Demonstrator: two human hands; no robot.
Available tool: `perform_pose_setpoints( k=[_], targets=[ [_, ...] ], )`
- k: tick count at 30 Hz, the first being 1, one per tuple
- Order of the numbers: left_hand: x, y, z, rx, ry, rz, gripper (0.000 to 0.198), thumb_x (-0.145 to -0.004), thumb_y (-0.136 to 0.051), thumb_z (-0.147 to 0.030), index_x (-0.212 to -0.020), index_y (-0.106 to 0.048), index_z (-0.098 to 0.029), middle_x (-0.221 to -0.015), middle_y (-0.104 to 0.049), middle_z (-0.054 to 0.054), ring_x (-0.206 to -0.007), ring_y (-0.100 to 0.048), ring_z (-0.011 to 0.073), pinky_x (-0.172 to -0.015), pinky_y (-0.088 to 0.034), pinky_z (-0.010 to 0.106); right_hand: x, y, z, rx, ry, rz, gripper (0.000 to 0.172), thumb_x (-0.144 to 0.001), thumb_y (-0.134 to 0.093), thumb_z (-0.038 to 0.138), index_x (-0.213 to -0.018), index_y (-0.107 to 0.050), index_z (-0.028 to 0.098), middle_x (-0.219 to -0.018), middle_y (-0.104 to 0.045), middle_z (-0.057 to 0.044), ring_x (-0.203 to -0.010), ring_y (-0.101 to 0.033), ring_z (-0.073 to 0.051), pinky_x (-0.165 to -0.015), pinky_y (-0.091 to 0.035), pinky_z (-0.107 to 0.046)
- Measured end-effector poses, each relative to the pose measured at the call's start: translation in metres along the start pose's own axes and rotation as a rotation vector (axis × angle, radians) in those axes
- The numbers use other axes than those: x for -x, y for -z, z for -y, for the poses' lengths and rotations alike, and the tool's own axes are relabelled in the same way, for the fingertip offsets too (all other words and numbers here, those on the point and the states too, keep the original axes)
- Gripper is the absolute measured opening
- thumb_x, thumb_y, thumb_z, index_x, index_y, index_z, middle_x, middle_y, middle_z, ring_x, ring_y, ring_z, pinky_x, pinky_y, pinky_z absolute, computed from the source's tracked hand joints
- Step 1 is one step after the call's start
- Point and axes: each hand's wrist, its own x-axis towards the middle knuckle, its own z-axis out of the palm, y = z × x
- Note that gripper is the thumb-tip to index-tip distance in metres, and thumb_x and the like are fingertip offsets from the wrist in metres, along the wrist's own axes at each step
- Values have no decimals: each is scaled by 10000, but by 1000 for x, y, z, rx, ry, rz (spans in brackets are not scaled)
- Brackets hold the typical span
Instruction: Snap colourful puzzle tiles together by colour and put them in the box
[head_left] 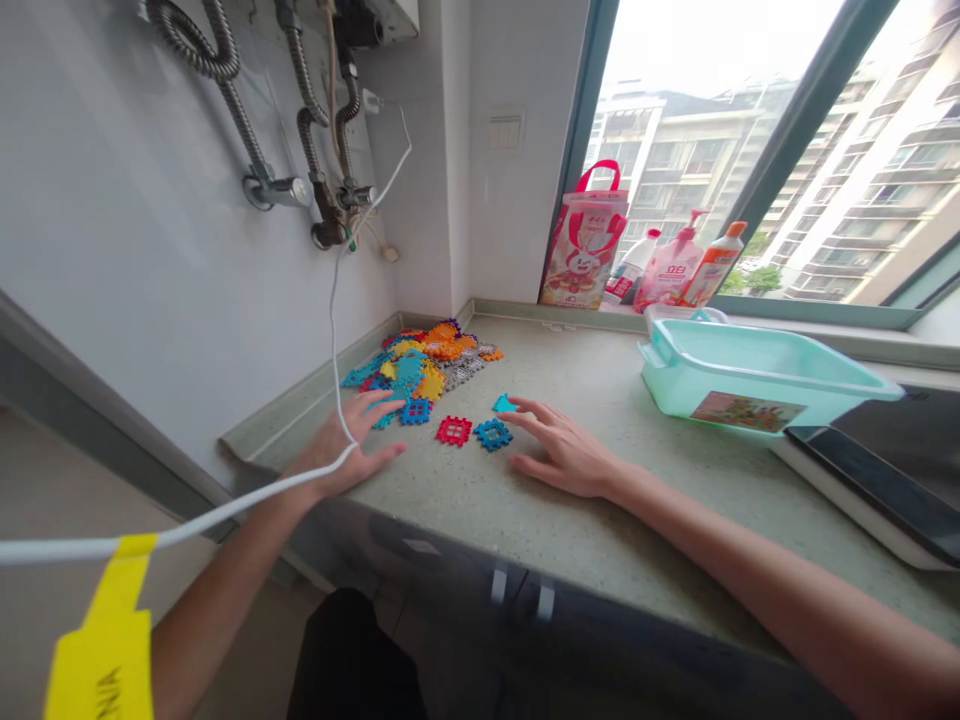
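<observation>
Our left hand (352,435) has its fingers spread, unclenched, at the edge of a mixed heap of colourful toothed plastic pieces (411,370) in the corner of the speckled grey-green countertop (592,370). Our right hand (566,450) is likewise loosely splayed, fingertips at a small turquoise plastic piece (504,404) and a blue square lattice plastic piece (493,434); we cannot tell whether they touch. A red square lattice plastic piece (454,431) lies between our hands.

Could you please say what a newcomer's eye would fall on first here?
Probably the heap of colourful pieces at the back corner of the counter, near the left hand. Next would come the turquoise tub toward the right, then the red square piece lying between that hand and the right hand.
</observation>
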Motion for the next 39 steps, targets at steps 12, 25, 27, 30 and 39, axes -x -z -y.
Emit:
perform_pose_setpoints(
  k=[12, 25, 27, 30, 39],
  targets=[
    [-60, -20, 22, -42, -31, 392, 824, -984, -380, -799, -1676, -286, -361, -1721, -327, 104, -1594, -259, 354, -1264, -204, 607, -76, -31, -49, 92, -143, 51, 523, -1100, -362, 501, -1479, -610, 238, -1577, -528, -155, -1468, -481, -310, -1217, -362, -526],
    [-166, -38, -37, -235, -247, 79, 506, -1006, -519, -582, -1369, -668, -262, -1409, -626, 129, -1333, -532, 323, -1138, -369, 482, -72, -27, -51, -7, -103, -37, 479, -1108, -396, 452, -1515, -558, 259, -1471, -645, -108, -1389, -559, -262, -1184, -409, -476],
    [-187, -50, -36, -185, -350, 157, 562, -978, -575, -572, -1449, -608, -265, -1506, -576, 118, -1400, -502, 309, -1187, -342, 462, -72, -26, -52, -14, -121, -79, 434, -1093, -438, 427, -1431, -620, 225, -1425, -671, -124, -1352, -582, -265, -1160, -430, -456],
    [-198, -62, -20, -152, -371, 187, 627, -952, -622, -510, -1515, -538, -245, -1572, -527, 124, -1463, -458, 308, -1234, -304, 471, -68, -23, -49, 5, -137, -123, 302, -1016, -544, 313, -1247, -708, 211, -1327, -719, -115, -1268, -617, -277, -1117, -453, -461],
    [-191, -58, 41, -108, -304, 230, 609, -951, -598, -433, -1510, -544, -196, -1553, -547, 146, -1439, -498, 313, -1227, -369, 485, -52, 0, -70, -185, 33, 17, 433, -894, -640, 258, -1322, -693, 232, -1343, -717, -85, -1255, -630, -265, -1127, -467, -474]
  ],
)
